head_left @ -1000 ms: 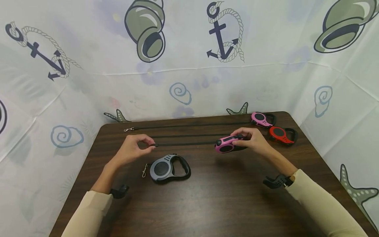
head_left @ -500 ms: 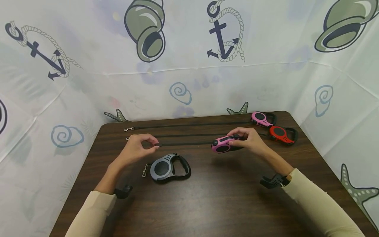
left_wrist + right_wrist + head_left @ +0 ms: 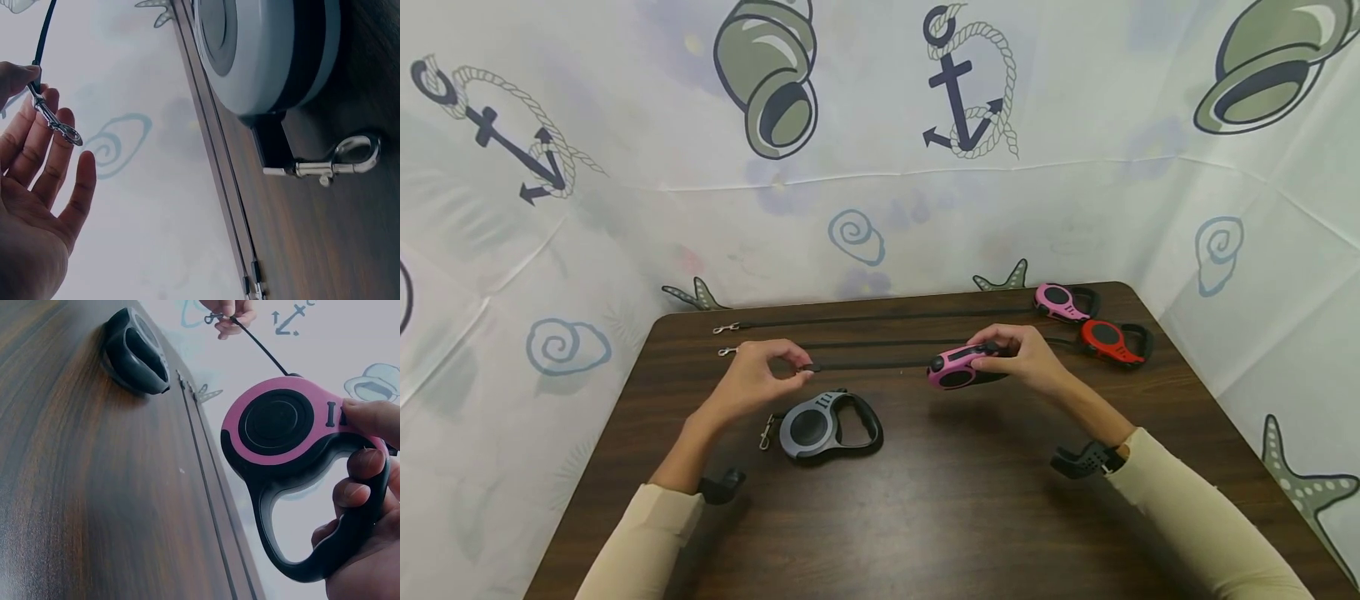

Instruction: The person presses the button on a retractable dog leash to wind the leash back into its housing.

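Note:
My right hand (image 3: 1018, 357) grips the black handle of a pink retractable dog leash (image 3: 306, 397), holding it above the table with the thumb on top by the casing. From its casing a thin black strap (image 3: 872, 365) runs taut to my left hand (image 3: 763, 375). That hand pinches the strap's end between thumb and fingers, and the metal snap clip (image 3: 55, 122) lies against the other fingers in the left wrist view. Below the strap, a grey retractable leash (image 3: 811, 427) lies on the table with its clip (image 3: 767, 432) at its left.
At the back right of the brown table (image 3: 880, 533) lie another pink retractable leash (image 3: 1060, 302) and a red one (image 3: 1108, 340). Their straps stretch left across the table, ending in metal clips (image 3: 726, 328). A printed cloth (image 3: 887, 233) hangs behind.
My left hand has moved right and my right hand left, carrying the pink leash. The stretch of strap between them has become shorter. The leashes on the table have stayed put.

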Motion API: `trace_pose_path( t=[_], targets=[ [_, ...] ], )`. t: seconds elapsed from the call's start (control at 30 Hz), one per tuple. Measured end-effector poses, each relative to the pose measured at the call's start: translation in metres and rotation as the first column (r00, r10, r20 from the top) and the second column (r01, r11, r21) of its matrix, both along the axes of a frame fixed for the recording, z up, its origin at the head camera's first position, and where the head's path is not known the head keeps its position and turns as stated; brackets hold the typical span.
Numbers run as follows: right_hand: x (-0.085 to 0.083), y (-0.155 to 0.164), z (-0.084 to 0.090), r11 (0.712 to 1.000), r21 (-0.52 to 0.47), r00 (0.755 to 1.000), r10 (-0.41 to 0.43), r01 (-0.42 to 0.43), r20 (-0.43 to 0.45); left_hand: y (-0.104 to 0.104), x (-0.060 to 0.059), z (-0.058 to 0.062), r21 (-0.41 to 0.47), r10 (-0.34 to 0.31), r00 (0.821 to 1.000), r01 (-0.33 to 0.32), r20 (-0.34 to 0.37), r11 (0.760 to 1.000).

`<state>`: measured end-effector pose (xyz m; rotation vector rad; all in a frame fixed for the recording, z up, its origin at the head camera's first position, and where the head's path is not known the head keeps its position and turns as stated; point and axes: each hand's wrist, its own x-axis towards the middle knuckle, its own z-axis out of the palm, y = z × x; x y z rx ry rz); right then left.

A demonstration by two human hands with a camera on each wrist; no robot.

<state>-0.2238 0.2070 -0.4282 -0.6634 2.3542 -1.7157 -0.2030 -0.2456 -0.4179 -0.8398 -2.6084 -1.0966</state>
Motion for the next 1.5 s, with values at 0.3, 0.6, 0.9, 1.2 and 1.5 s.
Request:
trace_pose_path(
  t=[0.3,0.6,0.9,1.2,1.5],
  targets=[
    [0.001,-0.006,-0.001,1.000,-0.017,1.000,0.004,-0.004,0.013,0.009,0.000,-0.004,0.015,-0.024,1.000,0.024,-0.007,1.000],
    [0.002,-0.013,-0.001,1.000,-0.014,1.000,0.004,-0.004,0.012,0.017,0.000,-0.004,0.029,-0.034,0.999,0.034,0.002,0.999],
    [0.001,-0.019,-0.004,1.000,-0.025,1.000,0.000,0.001,0.025,0.024,0.000,-0.005,0.036,-0.049,0.999,0.049,0.015,0.998],
    [0.002,-0.026,-0.005,0.999,-0.039,1.000,0.008,-0.007,0.023,0.030,-0.002,-0.008,0.039,-0.060,0.998,0.059,0.019,0.997],
    [0.002,-0.035,-0.007,0.998,-0.062,1.000,0.014,-0.013,0.010,0.040,-0.002,-0.010,0.025,-0.056,0.998,0.055,0.028,0.998]
  ],
)
